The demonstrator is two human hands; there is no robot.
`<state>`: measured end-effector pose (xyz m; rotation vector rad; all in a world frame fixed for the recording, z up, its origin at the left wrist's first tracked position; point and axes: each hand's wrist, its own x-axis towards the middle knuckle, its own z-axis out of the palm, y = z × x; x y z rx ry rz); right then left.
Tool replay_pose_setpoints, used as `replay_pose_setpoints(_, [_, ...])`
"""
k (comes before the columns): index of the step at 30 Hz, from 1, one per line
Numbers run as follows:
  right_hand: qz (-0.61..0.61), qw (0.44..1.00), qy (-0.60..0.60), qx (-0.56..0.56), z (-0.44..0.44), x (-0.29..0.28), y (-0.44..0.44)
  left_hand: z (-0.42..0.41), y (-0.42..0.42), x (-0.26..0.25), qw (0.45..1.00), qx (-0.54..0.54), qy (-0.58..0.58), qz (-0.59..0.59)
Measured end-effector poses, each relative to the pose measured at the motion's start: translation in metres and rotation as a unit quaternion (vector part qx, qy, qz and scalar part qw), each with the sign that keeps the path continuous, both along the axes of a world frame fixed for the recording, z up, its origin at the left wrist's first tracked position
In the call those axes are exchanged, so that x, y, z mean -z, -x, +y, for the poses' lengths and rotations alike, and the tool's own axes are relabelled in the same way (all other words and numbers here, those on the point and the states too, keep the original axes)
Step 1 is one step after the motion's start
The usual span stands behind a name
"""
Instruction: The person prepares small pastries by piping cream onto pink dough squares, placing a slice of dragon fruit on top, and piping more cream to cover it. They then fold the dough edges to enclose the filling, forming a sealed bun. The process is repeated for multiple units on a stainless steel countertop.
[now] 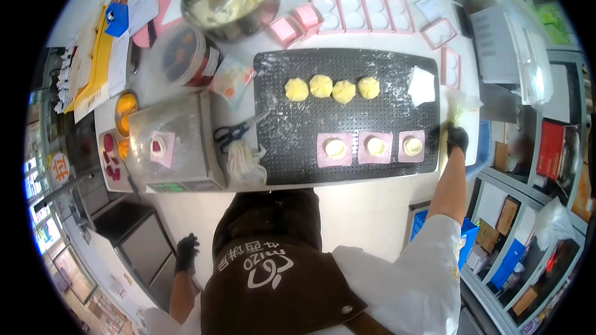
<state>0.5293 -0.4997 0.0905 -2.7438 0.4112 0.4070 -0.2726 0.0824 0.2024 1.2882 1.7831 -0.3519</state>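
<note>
My right hand [457,140], in a black glove, is at the right edge of the dark perforated mat [298,149]. It meets a blurred clear plastic bag [461,104] with something greenish inside; its finger closure is unclear. My left hand [187,252], also black-gloved, hangs below the table with fingers apart and nothing in it. Near the mat's front edge lie three pink square wrappers [321,160], each bearing a round of pale cream [335,149]. Several pleated yellow dumpling-like parcels [321,86] form a row behind them. On the metal scale [191,121] rests another pink wrapper [164,160] with cream and a red piece.
Blue-handled scissors [228,136] and a crumpled cloth [244,163] lie left of the mat. Behind stand a steel bowl of cream [228,23], a lidded tub [179,56] and pink boxes [351,11]. A bowl of orange fruit [125,107] and red pieces [109,158] sit far left.
</note>
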Motion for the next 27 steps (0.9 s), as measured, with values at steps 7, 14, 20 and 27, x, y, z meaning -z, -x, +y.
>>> replay_pose_setpoints(7, [-0.093,0.948,-0.296,0.07,-0.193,-0.032,-0.056,-0.024,-0.057,0.036,0.995,-0.008,0.019,-0.094])
replay_pose_setpoints(14, [-0.413,0.784,-0.453,-0.099,-0.019,-0.294,-0.001,-0.033,-0.013,0.074,0.97,-0.111,0.116,-0.18])
replay_pose_setpoints(20, [-0.499,0.754,-0.249,-0.347,0.253,-0.327,0.124,-0.002,-0.052,0.085,0.959,-0.09,0.04,-0.267])
replay_pose_setpoints(27, [-0.06,0.608,-0.773,-0.172,0.539,-0.26,0.311,0.056,-0.046,0.134,0.924,-0.144,0.08,-0.346])
